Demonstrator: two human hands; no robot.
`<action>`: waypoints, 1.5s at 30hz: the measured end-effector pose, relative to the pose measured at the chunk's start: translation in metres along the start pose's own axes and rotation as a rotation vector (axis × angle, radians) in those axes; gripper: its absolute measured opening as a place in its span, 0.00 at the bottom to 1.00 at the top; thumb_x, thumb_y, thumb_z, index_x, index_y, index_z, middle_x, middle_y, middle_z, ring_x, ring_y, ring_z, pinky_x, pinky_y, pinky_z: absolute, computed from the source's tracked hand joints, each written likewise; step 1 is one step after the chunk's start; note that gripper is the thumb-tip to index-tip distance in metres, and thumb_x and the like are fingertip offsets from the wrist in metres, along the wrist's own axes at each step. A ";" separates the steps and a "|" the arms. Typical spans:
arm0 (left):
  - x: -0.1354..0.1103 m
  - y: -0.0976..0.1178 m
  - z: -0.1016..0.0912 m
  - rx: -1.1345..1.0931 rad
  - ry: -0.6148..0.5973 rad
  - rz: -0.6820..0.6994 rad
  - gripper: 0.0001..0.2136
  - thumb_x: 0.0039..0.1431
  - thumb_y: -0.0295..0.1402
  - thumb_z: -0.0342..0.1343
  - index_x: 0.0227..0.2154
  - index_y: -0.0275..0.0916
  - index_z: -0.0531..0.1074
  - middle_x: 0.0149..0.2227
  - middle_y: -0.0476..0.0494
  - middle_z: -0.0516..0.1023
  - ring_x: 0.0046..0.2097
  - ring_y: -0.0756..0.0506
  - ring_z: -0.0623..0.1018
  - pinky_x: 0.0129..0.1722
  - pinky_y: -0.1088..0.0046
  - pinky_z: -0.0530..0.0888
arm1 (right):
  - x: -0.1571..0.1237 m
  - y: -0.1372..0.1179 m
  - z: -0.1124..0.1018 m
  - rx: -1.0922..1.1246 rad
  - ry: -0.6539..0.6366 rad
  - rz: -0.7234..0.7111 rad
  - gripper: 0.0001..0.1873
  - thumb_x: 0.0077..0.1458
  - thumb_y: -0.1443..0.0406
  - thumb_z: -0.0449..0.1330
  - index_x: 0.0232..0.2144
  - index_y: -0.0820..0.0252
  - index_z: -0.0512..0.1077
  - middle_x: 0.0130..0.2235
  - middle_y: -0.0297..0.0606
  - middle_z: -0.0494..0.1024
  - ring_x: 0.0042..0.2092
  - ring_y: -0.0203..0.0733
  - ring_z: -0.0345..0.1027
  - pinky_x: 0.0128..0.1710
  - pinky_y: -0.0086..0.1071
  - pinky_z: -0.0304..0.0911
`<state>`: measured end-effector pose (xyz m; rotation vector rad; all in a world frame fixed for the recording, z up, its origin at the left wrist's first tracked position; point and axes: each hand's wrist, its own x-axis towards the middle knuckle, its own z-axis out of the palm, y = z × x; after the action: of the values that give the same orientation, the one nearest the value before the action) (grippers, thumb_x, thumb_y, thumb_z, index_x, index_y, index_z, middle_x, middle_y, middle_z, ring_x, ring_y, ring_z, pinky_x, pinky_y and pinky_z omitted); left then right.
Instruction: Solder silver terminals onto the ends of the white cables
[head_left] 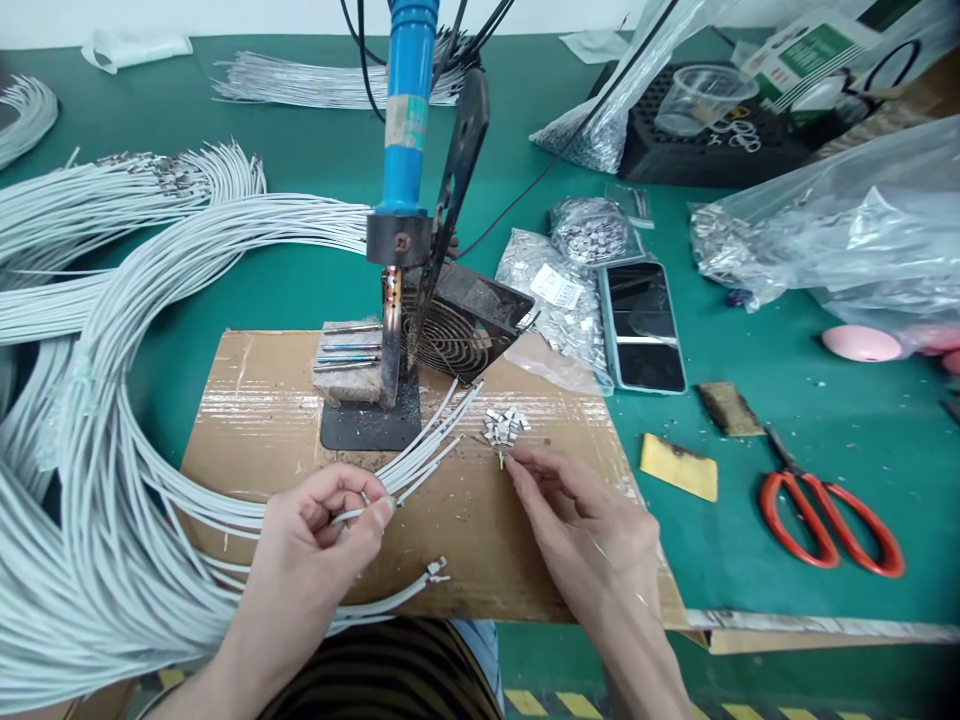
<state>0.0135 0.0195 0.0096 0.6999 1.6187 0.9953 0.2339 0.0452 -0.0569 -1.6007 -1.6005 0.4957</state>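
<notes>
My left hand [324, 535] is closed in a pinch on a few thin white wires [431, 440] whose free ends fan out toward the soldering stand. My right hand [581, 525] reaches to a small pile of metal terminals [506, 425] on the cardboard sheet [255, 410]; its fingertips pinch one small terminal [501, 458] at the pile's near edge. A blue-handled soldering iron [405, 130] stands upright in a black holder just behind the pile. Big loops of white wire [97, 420] curve round my left side. Two finished wire ends with terminals [436, 572] lie near my left wrist.
A small black fan [457, 330] sits behind the iron. A phone [641, 325] and bags of terminals [562, 300] lie to the right, with a yellow sponge [679, 467], red-handled scissors [825, 515] and plastic bags [840, 235] on the green table [787, 450].
</notes>
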 end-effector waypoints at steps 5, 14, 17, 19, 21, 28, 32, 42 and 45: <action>0.000 -0.004 -0.003 -0.017 -0.073 0.043 0.03 0.51 0.30 0.69 0.27 0.39 0.81 0.25 0.51 0.76 0.27 0.51 0.69 0.27 0.80 0.67 | -0.004 -0.021 0.003 0.342 -0.004 0.210 0.02 0.56 0.64 0.71 0.32 0.51 0.86 0.31 0.34 0.86 0.29 0.40 0.79 0.30 0.30 0.76; -0.003 -0.008 -0.008 0.059 -0.151 0.035 0.05 0.56 0.32 0.66 0.27 0.39 0.79 0.23 0.54 0.68 0.25 0.53 0.61 0.24 0.81 0.61 | -0.016 -0.064 0.019 0.823 -0.222 0.411 0.02 0.55 0.64 0.73 0.30 0.50 0.86 0.26 0.31 0.82 0.24 0.32 0.68 0.23 0.23 0.67; -0.003 -0.007 -0.009 0.081 -0.153 0.059 0.06 0.56 0.33 0.66 0.26 0.39 0.78 0.23 0.54 0.67 0.26 0.52 0.60 0.24 0.80 0.59 | -0.017 -0.066 0.023 0.871 -0.246 0.375 0.03 0.57 0.65 0.72 0.30 0.51 0.85 0.28 0.32 0.81 0.25 0.32 0.67 0.23 0.23 0.64; -0.003 -0.007 -0.009 0.097 -0.149 0.083 0.06 0.57 0.33 0.65 0.26 0.39 0.78 0.25 0.52 0.71 0.27 0.51 0.62 0.25 0.79 0.60 | -0.018 -0.066 0.024 0.876 -0.267 0.376 0.04 0.57 0.65 0.71 0.30 0.52 0.85 0.28 0.32 0.81 0.26 0.32 0.67 0.24 0.24 0.64; -0.002 -0.007 -0.009 0.119 -0.146 0.093 0.06 0.57 0.32 0.65 0.26 0.39 0.78 0.26 0.50 0.74 0.27 0.51 0.63 0.26 0.79 0.61 | -0.019 -0.066 0.024 0.877 -0.289 0.380 0.04 0.58 0.65 0.71 0.30 0.53 0.85 0.28 0.33 0.80 0.28 0.34 0.69 0.26 0.25 0.64; -0.002 -0.005 -0.007 0.130 -0.119 0.119 0.04 0.54 0.30 0.65 0.25 0.41 0.79 0.29 0.49 0.79 0.28 0.50 0.69 0.27 0.79 0.65 | -0.020 -0.067 0.024 0.886 -0.325 0.376 0.03 0.58 0.64 0.71 0.31 0.52 0.85 0.29 0.33 0.81 0.29 0.34 0.70 0.27 0.25 0.63; -0.003 -0.001 -0.005 0.109 -0.114 0.110 0.04 0.52 0.28 0.66 0.24 0.40 0.79 0.29 0.49 0.80 0.28 0.51 0.72 0.28 0.81 0.67 | -0.018 -0.066 0.025 0.879 -0.327 0.358 0.03 0.58 0.64 0.71 0.31 0.52 0.86 0.28 0.32 0.80 0.28 0.34 0.68 0.27 0.25 0.62; 0.001 -0.002 -0.005 0.115 -0.125 0.115 0.06 0.54 0.27 0.66 0.23 0.40 0.78 0.30 0.47 0.81 0.29 0.49 0.74 0.28 0.79 0.68 | -0.017 -0.066 0.023 0.808 -0.319 0.292 0.05 0.58 0.66 0.70 0.30 0.53 0.85 0.28 0.34 0.81 0.29 0.37 0.71 0.27 0.27 0.64; 0.001 -0.003 -0.004 0.102 -0.125 0.116 0.06 0.54 0.27 0.66 0.23 0.41 0.79 0.31 0.48 0.82 0.32 0.49 0.77 0.30 0.81 0.70 | -0.017 -0.065 0.024 0.766 -0.310 0.265 0.05 0.59 0.65 0.70 0.30 0.54 0.84 0.28 0.34 0.81 0.29 0.37 0.72 0.27 0.27 0.66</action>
<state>0.0092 0.0174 0.0067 0.9173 1.5412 0.9371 0.1716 0.0272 -0.0266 -1.1650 -1.1729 1.3653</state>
